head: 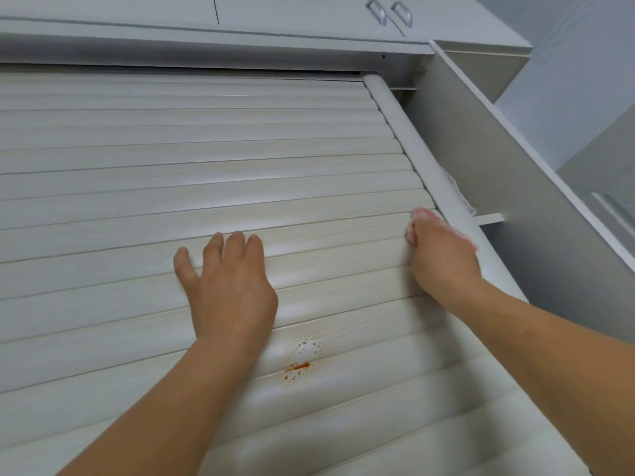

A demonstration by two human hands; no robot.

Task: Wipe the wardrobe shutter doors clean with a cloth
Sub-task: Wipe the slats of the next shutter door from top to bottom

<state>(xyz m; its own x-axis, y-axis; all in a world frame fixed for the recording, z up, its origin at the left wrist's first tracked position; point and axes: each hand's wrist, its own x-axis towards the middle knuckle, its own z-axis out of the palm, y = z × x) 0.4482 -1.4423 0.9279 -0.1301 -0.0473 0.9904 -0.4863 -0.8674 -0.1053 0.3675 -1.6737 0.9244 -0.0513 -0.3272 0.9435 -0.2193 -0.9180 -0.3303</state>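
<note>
A pale, wood-grain shutter door (pixel 192 173) made of several horizontal slats fills most of the view. My left hand (pixel 226 286) lies flat on the slats with its fingers spread and straight. My right hand (pixel 439 249) curls its fingers round the door's rounded grey edge bar (pixel 409 132) at the right. An orange splatter stain (pixel 299 365) marks the slats just below and between my hands. A white cloth (pixel 457 190) shows partly behind the edge bar, above my right hand; most of it is hidden.
An open grey cabinet side panel (pixel 508 187) stands to the right of the shutter. Upper cabinet doors with two metal handles (pixel 388 13) run along the top. A grey wall lies at the far right.
</note>
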